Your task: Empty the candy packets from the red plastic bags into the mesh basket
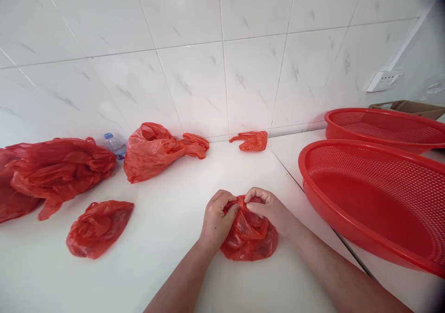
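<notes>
A red plastic bag [248,245] rests on the white table in front of me, bunched up and rounded at its lower part. My left hand [219,218] pinches the gathered top of this bag from the left. From the right, my right hand [266,208] pinches the same gathered plastic with thumb and fingers. Both sets of fingertips are close together at the bag's top. What the bag contains, if anything, cannot be made out through the film.
Another red bag [99,229] lies to the left. Larger red bags [66,164] [151,153] and a small folded bag [255,141] lie near the tiled wall, beside a plastic bottle [114,146]. Red perforated baskets [361,211] [378,113] stand at the right, with a cardboard box [406,108] behind.
</notes>
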A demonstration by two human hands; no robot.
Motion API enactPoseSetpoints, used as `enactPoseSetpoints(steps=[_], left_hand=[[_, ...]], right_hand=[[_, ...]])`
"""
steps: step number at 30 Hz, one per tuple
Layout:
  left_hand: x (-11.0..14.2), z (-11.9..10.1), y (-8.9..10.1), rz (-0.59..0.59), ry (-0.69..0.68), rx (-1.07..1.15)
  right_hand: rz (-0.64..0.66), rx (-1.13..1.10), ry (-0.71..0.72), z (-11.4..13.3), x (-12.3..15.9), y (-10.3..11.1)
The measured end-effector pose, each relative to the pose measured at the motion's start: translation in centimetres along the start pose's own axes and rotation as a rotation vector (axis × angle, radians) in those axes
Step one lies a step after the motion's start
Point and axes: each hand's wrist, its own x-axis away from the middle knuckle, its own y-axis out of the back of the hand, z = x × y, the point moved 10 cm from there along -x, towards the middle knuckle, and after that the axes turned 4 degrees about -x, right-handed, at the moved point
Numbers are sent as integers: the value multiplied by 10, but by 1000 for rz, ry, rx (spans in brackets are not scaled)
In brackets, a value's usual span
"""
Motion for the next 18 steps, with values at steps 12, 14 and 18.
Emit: enactPoseSetpoints(steps=[12, 14, 18], left_hand=[[5, 2, -18, 145, 76, 169], [6, -5, -20, 157, -3, 92], [6, -7, -21, 162, -79, -2]], right_hand=[[-375, 651, 103, 18, 6, 31], [-372, 634, 86, 16, 4, 32], [-279, 401, 58, 11, -1, 30]])
